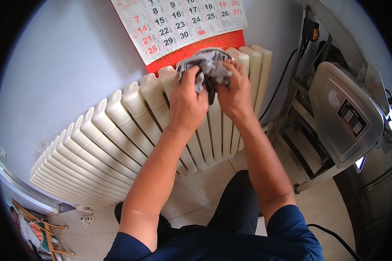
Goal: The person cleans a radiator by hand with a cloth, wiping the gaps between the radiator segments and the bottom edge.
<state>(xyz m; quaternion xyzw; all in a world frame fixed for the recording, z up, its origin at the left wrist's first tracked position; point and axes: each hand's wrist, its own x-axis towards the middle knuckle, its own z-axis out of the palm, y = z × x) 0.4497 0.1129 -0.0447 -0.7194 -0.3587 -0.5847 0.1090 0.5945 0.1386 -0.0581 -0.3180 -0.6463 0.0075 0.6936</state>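
Note:
A crumpled grey cloth (212, 67), dark in places, is bunched between my two hands above the radiator's top edge. My left hand (189, 101) grips its left side, thumb pressed on the folds. On the right side, my right hand (235, 88) has its fingers curled into the fabric. Behind and below the hands stands a cream sectional radiator (117, 114) along the wall. A paper wall calendar (183, 24) with a red backing hangs just above and behind the cloth. Part of the radiator top is hidden by the hands and cloth.
At the right stands a metal-framed machine (346, 114) with a smooth cover bearing a label, and a black cable (282, 78) runs beside it. A wooden chair (49, 235) with fabrics on it is at the lower left, near a small white object (87, 221) on the tiled floor.

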